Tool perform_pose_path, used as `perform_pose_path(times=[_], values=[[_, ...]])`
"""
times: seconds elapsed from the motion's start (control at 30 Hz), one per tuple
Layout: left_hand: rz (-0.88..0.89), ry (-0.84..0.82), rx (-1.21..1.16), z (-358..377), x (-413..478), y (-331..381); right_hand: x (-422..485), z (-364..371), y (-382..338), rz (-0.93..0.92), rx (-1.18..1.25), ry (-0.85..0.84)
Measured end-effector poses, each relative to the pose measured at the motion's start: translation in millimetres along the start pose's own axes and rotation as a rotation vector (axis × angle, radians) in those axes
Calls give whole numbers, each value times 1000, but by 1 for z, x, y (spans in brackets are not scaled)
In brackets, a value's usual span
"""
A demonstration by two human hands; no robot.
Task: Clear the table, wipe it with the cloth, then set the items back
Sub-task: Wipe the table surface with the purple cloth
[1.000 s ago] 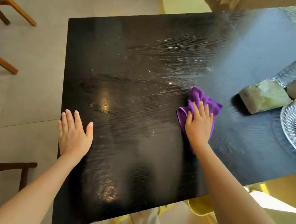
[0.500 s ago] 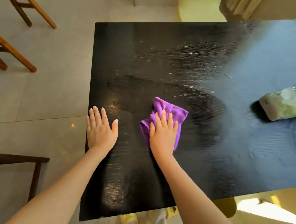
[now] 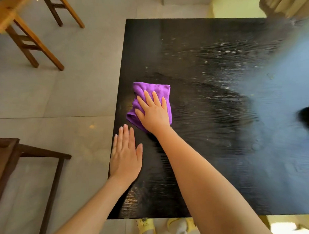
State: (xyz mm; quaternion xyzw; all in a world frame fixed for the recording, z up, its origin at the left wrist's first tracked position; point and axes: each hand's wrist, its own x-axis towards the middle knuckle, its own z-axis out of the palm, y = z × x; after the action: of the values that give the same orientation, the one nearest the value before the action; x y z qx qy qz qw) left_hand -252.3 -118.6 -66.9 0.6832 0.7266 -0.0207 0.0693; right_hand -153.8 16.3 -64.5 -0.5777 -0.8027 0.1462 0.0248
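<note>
Under my right hand (image 3: 154, 115), flat with fingers spread, I am pressing the purple cloth (image 3: 148, 92) onto the black counter (image 3: 221, 113), while just behind it my left hand (image 3: 126, 157) is lying open, palm down, at the counter's edge.

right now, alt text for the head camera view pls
A person's right hand presses a purple cloth flat near the left edge of a black wooden table, while the left hand rests palm down beside it. Pale specks streak the far tabletop, and wooden chairs stand on the tiled floor to the left.
</note>
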Motion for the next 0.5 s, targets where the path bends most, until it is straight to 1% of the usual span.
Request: perform_pose_path(times=[0.13, 0.27, 0.4, 0.5], values=[[-20, 4, 29, 6, -25, 0, 24, -2, -1, -53, -44, -39], [-13, 34, 44, 11, -33, 0, 28, 2, -1, -53, -63, 2], [-15, 28, 43, 9, -33, 0, 3, 5, 1, -88, -60, 48], [-16, 10, 18, 9, -33, 0, -30, 6, 9, -131, -26, 49]])
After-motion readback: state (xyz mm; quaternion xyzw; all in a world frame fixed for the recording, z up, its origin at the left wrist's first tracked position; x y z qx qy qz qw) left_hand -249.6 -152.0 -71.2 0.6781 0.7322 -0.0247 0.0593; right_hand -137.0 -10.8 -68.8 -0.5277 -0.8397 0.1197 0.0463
